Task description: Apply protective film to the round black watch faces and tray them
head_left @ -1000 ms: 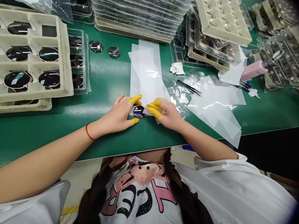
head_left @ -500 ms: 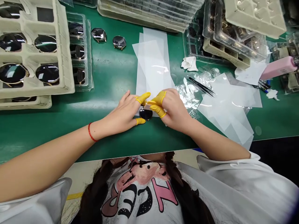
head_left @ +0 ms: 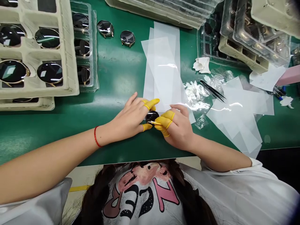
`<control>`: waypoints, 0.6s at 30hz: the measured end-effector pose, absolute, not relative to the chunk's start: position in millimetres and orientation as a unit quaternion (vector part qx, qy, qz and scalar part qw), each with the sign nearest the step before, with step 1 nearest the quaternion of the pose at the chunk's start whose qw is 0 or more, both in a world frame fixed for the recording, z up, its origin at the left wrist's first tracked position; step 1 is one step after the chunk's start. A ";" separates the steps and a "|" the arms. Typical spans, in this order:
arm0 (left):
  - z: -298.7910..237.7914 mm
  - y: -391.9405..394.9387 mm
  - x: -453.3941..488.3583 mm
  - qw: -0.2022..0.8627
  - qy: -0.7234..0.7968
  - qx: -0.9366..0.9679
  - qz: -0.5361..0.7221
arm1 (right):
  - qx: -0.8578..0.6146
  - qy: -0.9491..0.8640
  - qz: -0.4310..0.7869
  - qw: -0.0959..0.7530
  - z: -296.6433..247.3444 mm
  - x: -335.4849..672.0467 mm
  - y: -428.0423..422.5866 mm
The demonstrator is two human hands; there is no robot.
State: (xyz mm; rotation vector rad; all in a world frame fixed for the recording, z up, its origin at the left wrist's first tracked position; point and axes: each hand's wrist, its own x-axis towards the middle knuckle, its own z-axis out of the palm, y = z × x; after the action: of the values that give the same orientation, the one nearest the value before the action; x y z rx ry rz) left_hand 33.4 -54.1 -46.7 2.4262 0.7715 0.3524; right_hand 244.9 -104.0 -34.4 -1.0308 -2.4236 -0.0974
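A small round black watch case (head_left: 152, 116) lies on the green mat near the front edge. My left hand (head_left: 131, 117), with yellow finger cots on thumb and forefinger, grips the case from the left. My right hand (head_left: 177, 126), also in yellow cots, pinches a thin clear film tab (head_left: 153, 122) at the case's lower right edge. Translucent film sheets (head_left: 164, 65) lie just behind both hands.
Pulp trays (head_left: 67, 62) with dark round lenses stand at the left. Two loose watch cases (head_left: 127, 37) lie at the back. Black tweezers (head_left: 212, 90), crumpled clear film and more sheets (head_left: 239, 115) lie at the right, stacked trays (head_left: 243, 53) behind them.
My right hand has moved down from the film sheet to the case's lower edge and now pinches a thin tab there. The left hand keeps its grip on the case.
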 end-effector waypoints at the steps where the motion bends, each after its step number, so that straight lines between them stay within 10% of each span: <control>1: -46.8 -52.8 33.5 0.288 0.285 0.905 0.132 | -0.387 -0.886 -0.051 0.249 -35.7 244.5 -99.7; 15: -15.4 -55.3 38.1 0.264 0.330 0.902 0.082 | -0.525 -0.779 0.030 0.342 -20.6 301.2 -81.1; 18: 5.9 -55.9 11.2 0.283 0.353 0.878 0.155 | -0.547 -0.785 0.192 0.217 16.0 319.6 -146.4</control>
State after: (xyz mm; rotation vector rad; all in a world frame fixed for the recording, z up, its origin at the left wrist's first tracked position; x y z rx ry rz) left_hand 11.2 -55.9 5.9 2.3514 0.9463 0.4150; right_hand 319.6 -146.4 16.0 -1.5166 -2.1758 0.5309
